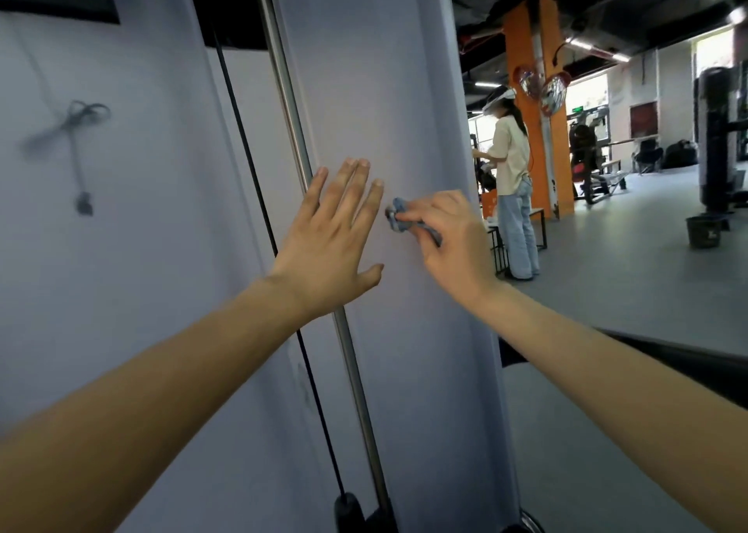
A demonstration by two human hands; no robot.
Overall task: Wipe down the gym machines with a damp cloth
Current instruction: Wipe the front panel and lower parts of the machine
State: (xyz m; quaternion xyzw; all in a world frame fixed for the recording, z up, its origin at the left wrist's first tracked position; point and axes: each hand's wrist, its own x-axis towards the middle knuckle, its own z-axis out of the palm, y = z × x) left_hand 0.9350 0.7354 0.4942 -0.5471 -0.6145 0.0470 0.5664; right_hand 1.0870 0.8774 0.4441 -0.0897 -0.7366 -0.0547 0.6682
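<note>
A tall pale grey panel of a gym machine fills the middle of the head view. My left hand lies flat on it with the fingers spread and straight, over a chrome guide rod. Just to its right, my right hand grips a small bunched blue-grey cloth and presses it against the panel. Most of the cloth is hidden under my fingers.
A black cable runs down left of the rod. On the left panel hangs a dark cord. Another person stands at the right by an orange pillar. A dark bucket sits on the grey floor.
</note>
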